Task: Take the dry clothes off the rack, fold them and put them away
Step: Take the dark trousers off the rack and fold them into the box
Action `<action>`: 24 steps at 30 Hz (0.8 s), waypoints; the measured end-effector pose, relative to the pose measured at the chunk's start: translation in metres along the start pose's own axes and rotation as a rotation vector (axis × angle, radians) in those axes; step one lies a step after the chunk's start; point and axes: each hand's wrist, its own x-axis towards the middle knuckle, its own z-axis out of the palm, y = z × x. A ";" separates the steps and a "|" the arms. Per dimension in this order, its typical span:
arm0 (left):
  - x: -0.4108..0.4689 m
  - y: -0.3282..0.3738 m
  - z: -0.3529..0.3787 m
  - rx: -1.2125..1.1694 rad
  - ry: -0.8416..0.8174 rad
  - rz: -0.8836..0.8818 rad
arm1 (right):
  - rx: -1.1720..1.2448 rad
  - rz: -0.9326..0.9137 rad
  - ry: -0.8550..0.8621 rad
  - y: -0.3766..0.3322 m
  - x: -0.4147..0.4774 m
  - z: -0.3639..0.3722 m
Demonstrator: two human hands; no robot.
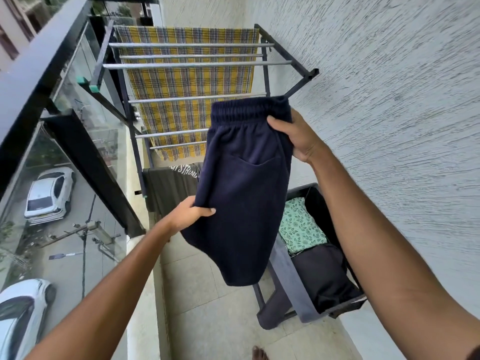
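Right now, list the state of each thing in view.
navy shorts: off the rack, held up
left hand: grips their lower side
right hand: grips their waistband
checked cloth: draped over the rack
dark T-shirt: hanging low on rack
basket: holds folded clothes

Narrow balcony, textured wall (389, 100) close on the right, glass railing (85, 141) on the left, drying rack (192, 64) spanning the far end, checked cloth (187, 81) over its rails, basket (288, 276) against the wall, bare floor (202, 289) open between railing and basket, navy shorts (244, 198) hanging mid-gap
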 end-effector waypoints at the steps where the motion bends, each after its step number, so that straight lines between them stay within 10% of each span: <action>1: -0.003 -0.005 0.002 -0.006 -0.023 -0.026 | -0.076 0.024 0.012 0.005 -0.002 -0.005; 8: -0.035 0.028 0.007 -0.391 -0.244 -0.213 | 0.015 0.309 0.031 -0.018 -0.003 -0.032; 13: -0.024 0.078 -0.017 -0.768 -0.027 0.008 | 0.378 0.383 0.308 0.014 -0.001 -0.008; 19: -0.027 -0.018 -0.020 -0.529 -0.128 -0.447 | 0.621 0.800 0.193 0.181 -0.115 0.033; 24: -0.015 -0.049 -0.019 -0.515 0.075 -0.521 | 0.256 0.674 0.294 0.217 -0.104 0.051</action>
